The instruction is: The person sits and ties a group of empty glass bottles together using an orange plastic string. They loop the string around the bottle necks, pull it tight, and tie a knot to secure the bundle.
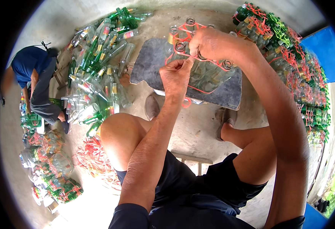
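Observation:
A group of clear glass bottles (204,75) stands upright on a dark, rough-edged board (149,64) in front of me. Red plastic strapping (210,60) runs around and between the bottle necks, and another loop circles the bodies lower down. At the near side of the necks, my left hand (174,75) pinches the strapping between thumb and fingertips. My right hand (216,44) reaches over the bottle tops, its fingers curled on the strapping close to the left fingertips. It hides some of the necks behind it.
Loose green and clear bottles (101,57) lie piled at the left. Beside my knee is a heap of red strapping (94,157). Strapped bundles (296,68) line the right side; more bundles (55,163) stand lower left. A person (34,68) bends over bottles at far left.

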The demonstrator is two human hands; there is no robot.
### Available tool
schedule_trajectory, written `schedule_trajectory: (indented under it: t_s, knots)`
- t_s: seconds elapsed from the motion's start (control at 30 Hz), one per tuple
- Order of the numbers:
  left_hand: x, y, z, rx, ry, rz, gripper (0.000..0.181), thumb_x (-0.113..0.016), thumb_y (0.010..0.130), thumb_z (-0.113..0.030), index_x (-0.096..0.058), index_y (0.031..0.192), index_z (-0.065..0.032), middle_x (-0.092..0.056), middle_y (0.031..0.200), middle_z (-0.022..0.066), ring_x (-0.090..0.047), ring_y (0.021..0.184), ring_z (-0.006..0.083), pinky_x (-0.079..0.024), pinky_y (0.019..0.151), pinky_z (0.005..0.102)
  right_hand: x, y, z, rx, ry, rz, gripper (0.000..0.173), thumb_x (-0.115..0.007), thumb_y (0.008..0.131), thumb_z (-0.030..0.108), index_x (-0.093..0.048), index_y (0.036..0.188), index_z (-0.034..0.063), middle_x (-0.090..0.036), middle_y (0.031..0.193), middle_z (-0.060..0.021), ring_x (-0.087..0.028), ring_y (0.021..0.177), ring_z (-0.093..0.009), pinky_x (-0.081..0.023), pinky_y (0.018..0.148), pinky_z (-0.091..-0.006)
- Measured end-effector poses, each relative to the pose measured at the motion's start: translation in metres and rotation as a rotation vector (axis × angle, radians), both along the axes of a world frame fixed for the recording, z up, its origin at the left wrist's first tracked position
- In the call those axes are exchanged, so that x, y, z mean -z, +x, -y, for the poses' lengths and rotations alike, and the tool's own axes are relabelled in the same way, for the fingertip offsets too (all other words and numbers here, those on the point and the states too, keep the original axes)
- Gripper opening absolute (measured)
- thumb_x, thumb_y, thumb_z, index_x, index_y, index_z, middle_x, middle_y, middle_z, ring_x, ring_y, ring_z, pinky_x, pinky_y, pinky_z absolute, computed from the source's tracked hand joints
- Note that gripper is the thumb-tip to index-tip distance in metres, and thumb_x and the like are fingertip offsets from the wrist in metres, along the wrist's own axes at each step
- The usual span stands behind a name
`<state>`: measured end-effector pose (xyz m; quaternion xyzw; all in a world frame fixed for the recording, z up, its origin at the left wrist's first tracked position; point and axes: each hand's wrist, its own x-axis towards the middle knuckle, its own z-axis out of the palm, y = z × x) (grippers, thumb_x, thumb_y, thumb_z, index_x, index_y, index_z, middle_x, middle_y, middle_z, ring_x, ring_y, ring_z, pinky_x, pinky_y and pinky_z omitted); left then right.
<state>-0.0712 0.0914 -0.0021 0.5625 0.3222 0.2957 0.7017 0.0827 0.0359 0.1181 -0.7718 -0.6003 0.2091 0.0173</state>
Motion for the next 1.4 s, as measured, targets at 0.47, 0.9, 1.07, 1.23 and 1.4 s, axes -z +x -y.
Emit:
schedule_trajectory:
  t_s: [0.47, 0.9, 1.07, 1.23, 1.4]
  knots:
    - [0.012, 0.012, 0.006, -0.172, 0.175, -0.128, 0.036, -0.086, 0.091, -0.021, -0.071, 0.069, 0.0042, -0.052, 0.057, -0.0060, -0.039, 0.055, 0.0050, -0.030, 0.048, 0.0295, 0.002, 0.008, -0.001, 0.111, -0.130, -0.239, 0.051, -0.050, 0.075, -0.019, -0.076, 0.113, 0.0020, -0.077, 0.112, -0.0166, -0.073, 0.106, -0.028, -0.058, 0.083, -0.0391]
    - [0.006, 0.008, 0.006, -0.154, 0.179, -0.123, 0.036, -0.080, 0.095, -0.020, -0.070, 0.071, 0.0047, -0.051, 0.058, -0.0052, -0.038, 0.056, 0.0053, -0.031, 0.049, 0.0305, -0.018, -0.017, -0.003, -0.407, -0.007, 0.493, 0.014, -0.075, 0.077, -0.002, -0.070, 0.088, 0.0044, -0.071, 0.092, -0.0129, -0.072, 0.094, -0.034, -0.058, 0.075, -0.0465]
    - [0.004, 0.011, 0.009, -0.134, 0.197, -0.105, 0.035, -0.076, 0.097, -0.018, -0.069, 0.072, 0.0049, -0.051, 0.059, -0.0049, -0.039, 0.058, 0.0044, -0.031, 0.050, 0.0304, -0.029, -0.012, -0.002, -0.432, 0.039, 0.543, 0.014, -0.075, 0.075, -0.001, -0.070, 0.087, 0.0049, -0.072, 0.085, -0.0130, -0.072, 0.090, -0.036, -0.058, 0.073, -0.0475]
    - [0.007, 0.013, 0.007, -0.149, 0.259, -0.048, 0.035, -0.075, 0.098, -0.016, -0.067, 0.071, 0.0046, -0.050, 0.058, -0.0055, -0.039, 0.057, 0.0030, -0.030, 0.048, 0.0296, -0.046, -0.009, -0.008, -0.340, -0.048, 0.551, 0.011, -0.075, 0.075, 0.001, -0.069, 0.084, 0.0019, -0.070, 0.082, -0.0179, -0.071, 0.085, -0.040, -0.056, 0.071, -0.0509]
    - [0.005, 0.012, 0.007, -0.098, 0.234, -0.092, 0.029, -0.077, 0.093, -0.024, -0.074, 0.082, 0.0028, -0.068, 0.064, 0.0113, -0.062, 0.057, 0.0204, -0.050, 0.060, 0.0379, -0.047, 0.003, -0.008, -0.322, -0.047, 0.531, 0.008, -0.074, 0.079, 0.004, -0.067, 0.082, 0.0012, -0.069, 0.080, -0.0200, -0.070, 0.083, -0.042, -0.055, 0.073, -0.0524]
